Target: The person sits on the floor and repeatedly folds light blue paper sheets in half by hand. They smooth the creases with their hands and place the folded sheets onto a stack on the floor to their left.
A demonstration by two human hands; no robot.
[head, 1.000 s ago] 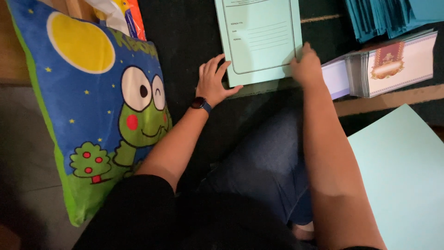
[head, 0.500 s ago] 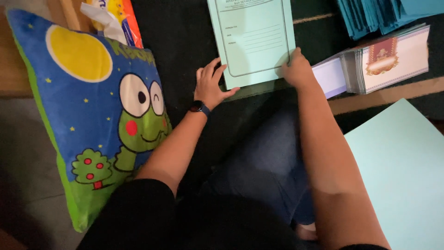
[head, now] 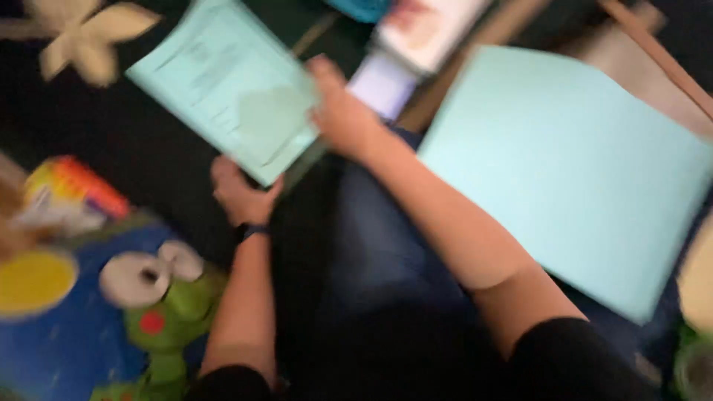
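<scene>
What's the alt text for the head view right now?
Blurred view down at a seated person: both hands, right hand and left hand, grip a pale green folder. A larger pale green sheet lies to the right, a frog-print cushion lower left.

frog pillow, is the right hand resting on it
No, the right hand grips the pale green folder; the frog pillow lies apart.
</scene>
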